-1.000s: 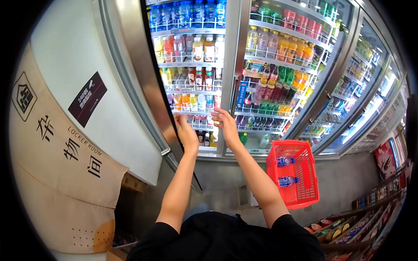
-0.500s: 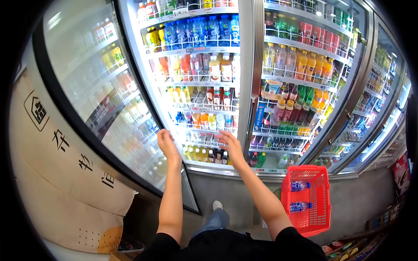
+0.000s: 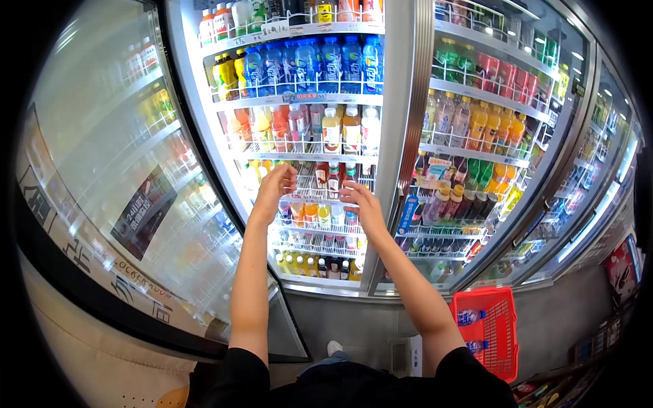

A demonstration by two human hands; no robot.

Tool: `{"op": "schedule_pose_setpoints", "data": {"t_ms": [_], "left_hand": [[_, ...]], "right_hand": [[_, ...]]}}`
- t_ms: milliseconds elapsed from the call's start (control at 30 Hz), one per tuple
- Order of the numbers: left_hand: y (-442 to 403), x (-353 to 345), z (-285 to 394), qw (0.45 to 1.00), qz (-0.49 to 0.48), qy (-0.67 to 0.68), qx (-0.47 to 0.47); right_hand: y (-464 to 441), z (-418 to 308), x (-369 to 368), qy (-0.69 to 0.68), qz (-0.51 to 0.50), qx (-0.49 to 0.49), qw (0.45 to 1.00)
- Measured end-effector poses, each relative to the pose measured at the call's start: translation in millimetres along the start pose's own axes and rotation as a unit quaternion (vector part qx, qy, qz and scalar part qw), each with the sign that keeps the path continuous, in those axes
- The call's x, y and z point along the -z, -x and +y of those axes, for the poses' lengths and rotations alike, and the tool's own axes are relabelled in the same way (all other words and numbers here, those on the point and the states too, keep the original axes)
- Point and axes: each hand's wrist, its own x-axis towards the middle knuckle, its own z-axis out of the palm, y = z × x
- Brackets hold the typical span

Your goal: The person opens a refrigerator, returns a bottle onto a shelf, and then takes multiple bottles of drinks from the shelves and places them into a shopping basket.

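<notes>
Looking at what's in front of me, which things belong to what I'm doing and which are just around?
Likely part of the job:
left hand
right hand
open cooler
its glass door
its shelved drinks
perhaps the red basket holding two bottles

Apparently just around:
pale box on the floor
beige curtain
closed cooler door to the right

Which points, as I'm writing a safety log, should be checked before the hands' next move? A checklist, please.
1. Cooler door open: ok; it stands swung wide on the left.
2. Left hand free: ok; no item seen in it.
3. Right hand free: ok; no item seen in it.
4. Fingertips clear of the shelf bottles: cannot tell; depth is unclear.
5. Full view of the shelf: not ok; the hands cover part.
6. Room in the red basket: ok; only two drinks show inside.
</notes>
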Motion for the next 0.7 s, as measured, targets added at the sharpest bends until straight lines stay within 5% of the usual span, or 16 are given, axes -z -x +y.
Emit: {"op": "schedule_pose_setpoints", "data": {"t_ms": [333,600,700], "left_hand": [[9,70,32,0.999,0.035,-0.033,-0.014],[-61,97,65,0.993,0.035,-0.101,-0.055],[-104,94,72,0.990,0.025,-0.115,-0.078]], "right_hand": [[-111,-37,-25,0.001,-0.004,0.056,0.998],[-168,-47,-45,0.013,-0.026,0.090,0.996],[-200,-64,-47,0.020,0.035,0.130,0.991]]}}
